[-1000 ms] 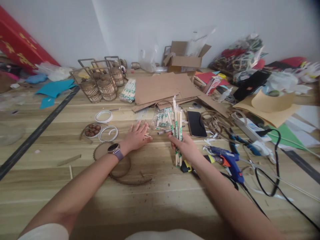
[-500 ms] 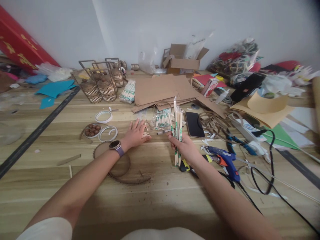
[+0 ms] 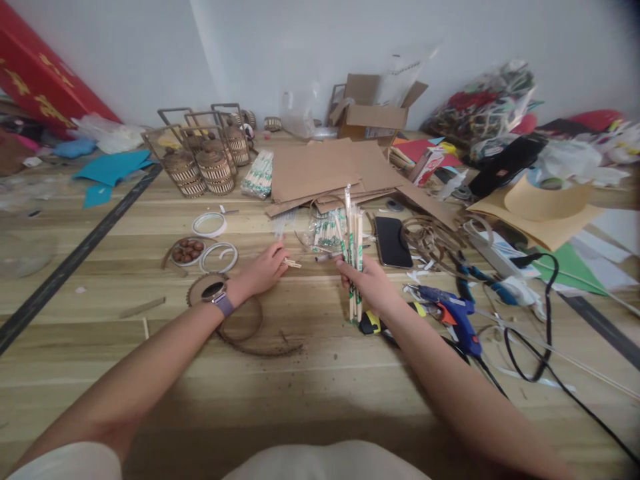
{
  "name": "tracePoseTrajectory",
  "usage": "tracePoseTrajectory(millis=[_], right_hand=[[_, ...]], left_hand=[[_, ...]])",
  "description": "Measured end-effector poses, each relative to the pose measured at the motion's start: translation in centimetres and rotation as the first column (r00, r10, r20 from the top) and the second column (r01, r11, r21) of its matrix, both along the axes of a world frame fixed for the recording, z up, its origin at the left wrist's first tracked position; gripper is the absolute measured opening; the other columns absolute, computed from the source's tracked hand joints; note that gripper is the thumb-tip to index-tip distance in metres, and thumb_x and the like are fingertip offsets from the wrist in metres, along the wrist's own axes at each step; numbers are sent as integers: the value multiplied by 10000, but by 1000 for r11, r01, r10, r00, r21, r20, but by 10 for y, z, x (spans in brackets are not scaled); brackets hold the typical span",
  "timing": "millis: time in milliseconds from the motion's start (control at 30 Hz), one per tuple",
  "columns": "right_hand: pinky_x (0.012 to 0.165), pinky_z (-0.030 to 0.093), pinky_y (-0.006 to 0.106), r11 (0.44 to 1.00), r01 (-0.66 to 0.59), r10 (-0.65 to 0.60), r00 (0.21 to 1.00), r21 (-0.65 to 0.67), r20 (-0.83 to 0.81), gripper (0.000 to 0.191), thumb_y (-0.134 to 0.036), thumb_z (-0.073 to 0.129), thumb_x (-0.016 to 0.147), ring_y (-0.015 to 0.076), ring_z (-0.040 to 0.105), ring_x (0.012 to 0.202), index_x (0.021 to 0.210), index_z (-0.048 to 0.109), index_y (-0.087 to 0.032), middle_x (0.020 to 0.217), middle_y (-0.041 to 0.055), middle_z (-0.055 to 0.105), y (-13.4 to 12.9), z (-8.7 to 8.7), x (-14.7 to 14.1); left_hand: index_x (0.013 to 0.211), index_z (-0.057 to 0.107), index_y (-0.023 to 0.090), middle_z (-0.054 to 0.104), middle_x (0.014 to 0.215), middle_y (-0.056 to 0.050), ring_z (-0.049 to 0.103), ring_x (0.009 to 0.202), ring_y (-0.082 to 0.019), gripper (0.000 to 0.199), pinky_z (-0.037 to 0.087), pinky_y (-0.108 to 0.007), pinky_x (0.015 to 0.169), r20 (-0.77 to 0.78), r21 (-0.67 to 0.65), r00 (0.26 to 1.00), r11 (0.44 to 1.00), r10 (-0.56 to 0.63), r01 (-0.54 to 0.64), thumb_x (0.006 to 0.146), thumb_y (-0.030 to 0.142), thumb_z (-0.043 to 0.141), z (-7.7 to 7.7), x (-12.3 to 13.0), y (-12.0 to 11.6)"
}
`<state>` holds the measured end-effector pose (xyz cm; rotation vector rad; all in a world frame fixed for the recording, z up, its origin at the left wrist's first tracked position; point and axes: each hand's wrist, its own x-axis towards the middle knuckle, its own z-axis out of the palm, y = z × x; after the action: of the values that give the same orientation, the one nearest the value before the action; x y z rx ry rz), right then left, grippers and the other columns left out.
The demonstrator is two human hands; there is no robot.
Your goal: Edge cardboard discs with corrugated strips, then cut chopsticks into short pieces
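Pointing up and away, wrapped sticks (image 3: 359, 240)

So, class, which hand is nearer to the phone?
Right. The right hand, holding wrapped sticks, is just below and left of the phone in view; the left hand is much farther left, beyond those sticks.
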<state>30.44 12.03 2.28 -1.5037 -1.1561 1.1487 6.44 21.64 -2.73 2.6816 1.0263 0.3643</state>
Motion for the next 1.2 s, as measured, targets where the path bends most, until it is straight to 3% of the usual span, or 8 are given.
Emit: tracePoseTrajectory(millis=[133, 367, 533, 633, 700, 833, 1033, 1200], right_hand=[[477, 392, 221, 999, -23, 23, 1000, -47, -5, 230, -411, 654, 777, 98, 471, 478, 777, 544, -209, 544, -70, 490, 14, -5, -2], [400, 444, 219, 971, -93, 105, 994, -219, 43, 178, -178, 656, 798, 118, 527, 438, 674, 532, -201, 511, -27, 561, 49, -24, -10], [435, 473, 202, 979, -47, 71, 991, -198, 115, 182, -125, 610, 843, 92, 505, 447, 709, 516, -204, 527, -53, 527, 69, -24, -13], [490, 507, 207, 982, -52, 81, 984, -180, 156, 181, -124, 585, 861, 93, 537, 496, 723, 501, -206, 563, -56, 521, 71, -23, -16], [508, 512, 212, 982, -65, 101, 974, -175, 204, 161, -124, 564, 868, 100, 552, 508, 746, 502, -208, 564, -57, 525, 69, -24, -18], [545, 504, 248, 985, -72, 125, 920, -155, 370, 88, -140, 581, 844, 132, 572, 508, 820, 527, -205, 559, -48, 560, 66, -26, -21], [783, 493, 341, 993, -104, 121, 770, -64, 626, 193, -205, 680, 767, 237, 646, 839, 945, 622, -160, 859, 73, 698, 62, -17, -25], [901, 463, 382, 974, -227, 152, 691, 12, 707, 266, -243, 633, 812, 283, 622, 1011, 1049, 653, -124, 1064, 155, 692, 44, -13, -23]], left_hand=[[1114, 535, 129, 518, 1221, -176, 592, 1084, -253, 211, 504, -451, 981, 14, -20, 1000, 1000, 20, -20, 957, 175, 403, -1, -3, -21], [1211, 530, 133, 503, 1299, -183, 608, 1112, -271, 284, 509, -461, 984, -5, -54, 999, 998, 35, -35, 982, 260, 422, 10, -8, -63], [1367, 483, 102, 450, 1473, -225, 342, 1436, -365, 471, 319, -567, 1154, -80, 69, 987, 988, 141, -136, 997, 390, 439, 22, -24, -97], [1461, 424, 108, 363, 1544, -264, 248, 1453, -480, 681, 302, -685, 1101, -184, 130, 948, 962, 260, -239, 934, 527, 530, 17, -33, -131], [1464, 443, 141, 358, 1557, -251, 254, 1447, -493, 711, 305, -687, 1098, -247, 121, 940, 970, 236, -212, 891, 530, 605, 11, -35, -155], [1462, 457, 246, 349, 1591, -156, 263, 1469, -419, 582, 340, -597, 1121, -288, 80, 951, 992, 113, -94, 925, 411, 608, 8, -26, -187], [1438, 471, 249, 398, 1568, -127, 303, 1456, -397, 483, 374, -572, 1107, -269, 27, 963, 999, -10, 18, 965, 310, 551, 11, -21, -193], [1344, 540, 154, 388, 1539, -211, 330, 1435, -399, 459, 343, -595, 1129, -122, 117, 987, 989, 102, -87, 929, 341, 605, 16, -32, -190]])
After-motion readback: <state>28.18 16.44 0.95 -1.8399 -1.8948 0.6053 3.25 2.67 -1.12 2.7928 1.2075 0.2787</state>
